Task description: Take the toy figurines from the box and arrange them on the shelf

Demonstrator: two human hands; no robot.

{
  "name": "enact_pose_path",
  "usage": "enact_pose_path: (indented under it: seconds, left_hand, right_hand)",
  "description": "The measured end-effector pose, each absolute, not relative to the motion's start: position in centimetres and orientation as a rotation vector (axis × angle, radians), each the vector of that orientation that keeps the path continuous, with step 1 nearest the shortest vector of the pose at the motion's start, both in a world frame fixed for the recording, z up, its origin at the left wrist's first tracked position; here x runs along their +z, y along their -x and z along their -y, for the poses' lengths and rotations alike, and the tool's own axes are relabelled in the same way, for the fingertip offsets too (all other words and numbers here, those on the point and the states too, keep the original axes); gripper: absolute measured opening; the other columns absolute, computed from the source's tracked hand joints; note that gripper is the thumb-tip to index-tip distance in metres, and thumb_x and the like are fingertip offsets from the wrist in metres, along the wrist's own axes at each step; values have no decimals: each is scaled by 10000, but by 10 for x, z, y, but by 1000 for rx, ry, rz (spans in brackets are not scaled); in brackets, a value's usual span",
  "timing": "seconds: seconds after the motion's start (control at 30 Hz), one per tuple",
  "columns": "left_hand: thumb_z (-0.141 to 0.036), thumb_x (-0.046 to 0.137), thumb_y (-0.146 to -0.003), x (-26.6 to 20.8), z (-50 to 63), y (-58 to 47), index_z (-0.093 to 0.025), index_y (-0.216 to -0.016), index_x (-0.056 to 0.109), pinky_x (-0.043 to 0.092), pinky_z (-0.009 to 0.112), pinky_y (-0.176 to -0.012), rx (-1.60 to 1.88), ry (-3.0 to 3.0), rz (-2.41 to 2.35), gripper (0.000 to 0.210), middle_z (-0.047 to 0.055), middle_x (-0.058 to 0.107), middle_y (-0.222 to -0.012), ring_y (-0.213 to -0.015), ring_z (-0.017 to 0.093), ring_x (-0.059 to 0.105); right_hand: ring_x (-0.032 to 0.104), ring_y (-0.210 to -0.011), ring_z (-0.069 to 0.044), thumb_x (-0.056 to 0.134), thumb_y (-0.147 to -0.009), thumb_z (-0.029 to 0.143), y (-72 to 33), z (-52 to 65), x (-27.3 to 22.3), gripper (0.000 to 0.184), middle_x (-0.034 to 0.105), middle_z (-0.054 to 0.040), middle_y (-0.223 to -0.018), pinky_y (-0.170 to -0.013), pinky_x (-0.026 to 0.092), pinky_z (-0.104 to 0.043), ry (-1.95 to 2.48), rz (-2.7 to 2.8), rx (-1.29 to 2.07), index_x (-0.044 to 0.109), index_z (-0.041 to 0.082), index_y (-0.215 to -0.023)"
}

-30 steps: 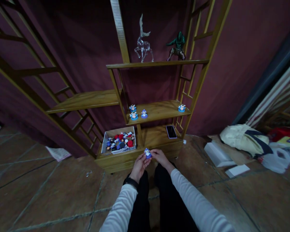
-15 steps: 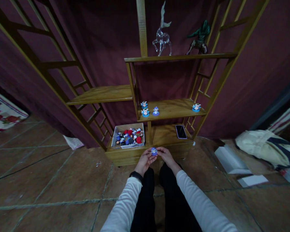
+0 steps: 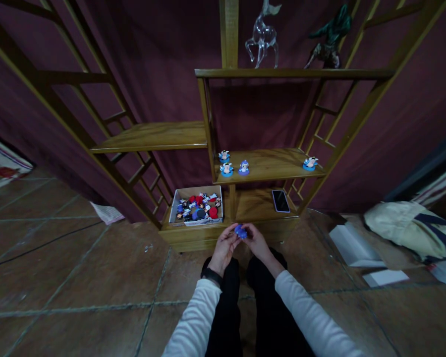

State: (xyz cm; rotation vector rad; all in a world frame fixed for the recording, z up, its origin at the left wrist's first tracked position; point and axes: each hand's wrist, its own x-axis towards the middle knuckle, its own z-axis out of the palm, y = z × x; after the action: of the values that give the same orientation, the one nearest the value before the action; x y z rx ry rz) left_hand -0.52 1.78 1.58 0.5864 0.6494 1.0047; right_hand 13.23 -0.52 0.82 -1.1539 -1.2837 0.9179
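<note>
A small purple figurine [image 3: 241,231] is pinched between my two hands in front of the low cabinet. My left hand [image 3: 226,245] grips it from the left, and my right hand [image 3: 256,241] has its fingers closed on its right side. Beyond them, a purple-and-white figurine [image 3: 244,167] stands on the middle shelf [image 3: 273,163], beside a blue-based figurine [image 3: 226,169] with a similar one [image 3: 224,156] behind it. Another blue-based figurine [image 3: 309,163] stands at that shelf's right end. An open cardboard box [image 3: 174,208] on the cabinet's left holds several small figurines.
A phone [image 3: 281,201] lies on the cabinet's right. The upper shelf [image 3: 293,73] bears a clear deer statue [image 3: 263,37] and a green figure [image 3: 330,37]. A bare wooden shelf [image 3: 152,136] juts out at left. White boxes [image 3: 357,246] and a pale bag [image 3: 401,223] lie on the floor at right.
Between my fingers the purple figurine has turned, so its face no longer shows and a plain purple side does. My view has shifted slightly closer to the shelves.
</note>
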Motion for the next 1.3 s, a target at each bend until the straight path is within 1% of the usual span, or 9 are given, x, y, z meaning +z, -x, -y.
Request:
enact_pose_path:
  seconds: [0.17, 0.33, 0.43, 0.53, 0.63, 0.8, 0.9, 1.1, 1.3]
  left_hand:
    - [-151, 727, -643, 17, -16, 2, -182, -1128, 601, 455, 308, -854, 1062, -567, -667, 502, 61, 683, -898, -813, 142, 636]
    - [-184, 742, -634, 19, -16, 0, -124, -956, 667, 450, 303, -862, 1078, -578, -694, 335, 107, 683, -970, -882, 171, 631]
    - [-200, 749, -631, 19, -17, 1, -124, -922, 667, 473, 294, -813, 1058, -568, -720, 312, 98, 692, -925, -814, 156, 640]
    - [-230, 741, -648, 17, -19, 2, -123, -842, 657, 494, 270, -731, 1050, -524, -779, 237, 74, 693, -831, -696, 122, 631]
    - [-246, 722, -676, 15, -21, 2, -120, -803, 639, 497, 236, -658, 1048, -482, -824, 198, 52, 674, -752, -625, 98, 606]
    - [-228, 681, -722, 14, -21, 1, -137, -818, 613, 503, 226, -639, 1044, -485, -819, 149, 33, 655, -744, -613, 90, 599]
    - [-202, 648, -749, 13, -21, 1, -140, -846, 607, 505, 230, -645, 1034, -501, -813, 122, 42, 657, -770, -629, 95, 605]
    - [-151, 622, -758, 18, -19, 1, -122, -893, 617, 505, 251, -689, 984, -542, -800, 139, 85, 672, -854, -691, 116, 626]
    - [-99, 719, -646, 23, -14, 0, -126, -951, 643, 483, 259, -797, 967, -638, -743, 315, 81, 676, -945, -805, 127, 631]
  right_hand:
    - [570, -992, -179, 586, -705, 229, -131, 4, 6, 257, 587, -35, -1092, -898, 430, -330, 1167, 1315, 856, 536, 228, -957]
    - [592, -921, -171, 595, -704, 247, -131, 4, 7, 287, 621, -19, -994, -858, 450, -318, 1179, 1268, 925, 529, 232, -983]
    - [600, -898, -169, 610, -705, 271, -131, 4, 7, 298, 636, -15, -970, -843, 458, -316, 1192, 1242, 980, 539, 232, -992]
    - [602, -913, -179, 596, -727, 307, -132, 1, 5, 255, 651, -29, -961, -866, 450, -333, 1215, 1215, 996, 575, 221, -966]
    - [605, -920, -191, 578, -741, 334, -133, -1, 2, 235, 660, -45, -960, -875, 448, -347, 1209, 1202, 1018, 613, 208, -936]
    - [609, -910, -189, 576, -740, 330, -133, -1, 1, 258, 668, -49, -970, -866, 457, -348, 1221, 1211, 1005, 633, 206, -958]
    - [607, -915, -183, 568, -746, 326, -134, -1, 1, 254, 666, -43, -988, -874, 455, -344, 1233, 1214, 989, 639, 208, -959]
    - [612, -907, -184, 571, -743, 336, -138, -2, -3, 255, 669, -40, -975, -868, 462, -352, 1233, 1191, 1004, 644, 205, -950]
    - [622, -851, -181, 589, -729, 390, -140, -1, -2, 295, 669, -43, -958, -785, 504, -338, 1182, 1107, 1098, 643, 206, -954]
